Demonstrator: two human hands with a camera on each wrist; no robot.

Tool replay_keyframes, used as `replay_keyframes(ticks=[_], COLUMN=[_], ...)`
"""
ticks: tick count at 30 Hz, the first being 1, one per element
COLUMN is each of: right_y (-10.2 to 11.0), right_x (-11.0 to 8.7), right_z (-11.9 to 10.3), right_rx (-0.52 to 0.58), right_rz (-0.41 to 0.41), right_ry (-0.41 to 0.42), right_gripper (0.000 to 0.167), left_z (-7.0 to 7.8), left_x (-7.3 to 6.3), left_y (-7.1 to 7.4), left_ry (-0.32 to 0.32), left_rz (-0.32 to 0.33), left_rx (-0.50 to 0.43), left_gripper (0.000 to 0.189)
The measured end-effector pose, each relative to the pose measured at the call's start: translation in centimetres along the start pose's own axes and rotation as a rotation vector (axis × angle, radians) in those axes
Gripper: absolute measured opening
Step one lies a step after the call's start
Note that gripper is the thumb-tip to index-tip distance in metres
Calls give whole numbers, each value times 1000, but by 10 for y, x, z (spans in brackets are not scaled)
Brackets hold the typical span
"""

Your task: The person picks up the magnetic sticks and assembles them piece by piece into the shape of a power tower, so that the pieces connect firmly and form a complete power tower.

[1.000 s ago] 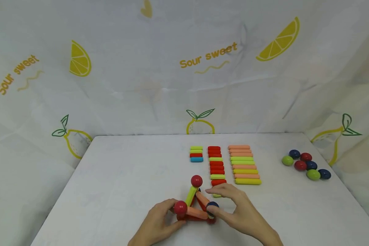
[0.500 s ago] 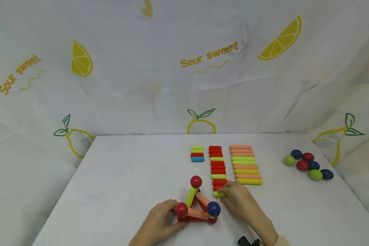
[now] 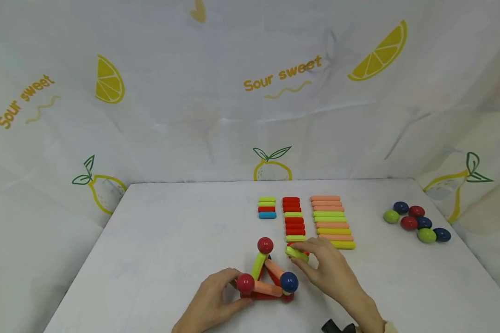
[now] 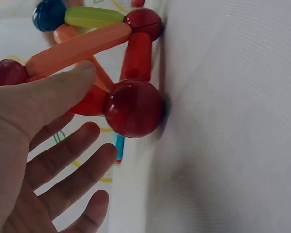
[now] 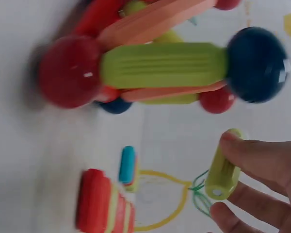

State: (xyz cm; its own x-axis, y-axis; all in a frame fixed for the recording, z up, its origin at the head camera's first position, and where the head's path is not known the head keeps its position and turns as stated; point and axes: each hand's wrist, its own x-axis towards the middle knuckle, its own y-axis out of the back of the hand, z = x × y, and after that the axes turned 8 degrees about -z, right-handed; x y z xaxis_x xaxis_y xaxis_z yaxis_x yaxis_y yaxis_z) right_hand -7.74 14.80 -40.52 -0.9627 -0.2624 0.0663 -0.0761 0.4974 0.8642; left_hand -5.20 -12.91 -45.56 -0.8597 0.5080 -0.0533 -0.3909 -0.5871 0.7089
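Observation:
A small frame of building sticks and balls (image 3: 268,289) stands near the table's front, with red balls and one dark blue ball (image 3: 289,282) on top. My left hand (image 3: 214,298) holds its left corner; in the left wrist view the thumb (image 4: 70,90) lies against a salmon stick, with the index finger partly hidden behind. To the right of the frame, my right hand (image 3: 333,273) pinches a short yellow-green stick (image 3: 296,254) between thumb and fingers. The right wrist view has this stick (image 5: 224,170) tilted, apart from the frame, a pale round spot on its end.
Behind the right hand lies a column of short red and green sticks (image 3: 294,226). Longer salmon, green and yellow sticks (image 3: 331,219) form another column beside it. A few short sticks (image 3: 267,209) lie farther left. Several loose balls (image 3: 416,223) are grouped at the right.
My right hand left the frame's blue ball, reached the near end of the short-stick column and picked up a yellow-green stick. My left hand has stayed at the frame.

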Motion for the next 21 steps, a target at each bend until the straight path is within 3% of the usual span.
replay_keyframes(ticks=[4, 7, 12, 17, 21], right_y=[18, 24, 20, 11, 8], right_x=[-8, -15, -23, -25, -24], right_z=[-17, -27, -36, -40, -41], right_rx=[89, 165, 249, 224, 165], right_rz=[121, 124, -14, -153, -192], right_ry=[106, 213, 350, 336, 317], right_gripper=[34, 38, 39, 35, 34], left_z=[4, 6, 7, 7, 7], left_x=[-3, -5, -7, -7, -7], left_y=[4, 5, 5, 5, 5], left_ry=[-20, -64, -156, -202, -221], left_rz=[32, 89, 186, 227, 238], left_rx=[-18, -22, -12, -1, 7], left_gripper=[36, 36, 37, 39, 39])
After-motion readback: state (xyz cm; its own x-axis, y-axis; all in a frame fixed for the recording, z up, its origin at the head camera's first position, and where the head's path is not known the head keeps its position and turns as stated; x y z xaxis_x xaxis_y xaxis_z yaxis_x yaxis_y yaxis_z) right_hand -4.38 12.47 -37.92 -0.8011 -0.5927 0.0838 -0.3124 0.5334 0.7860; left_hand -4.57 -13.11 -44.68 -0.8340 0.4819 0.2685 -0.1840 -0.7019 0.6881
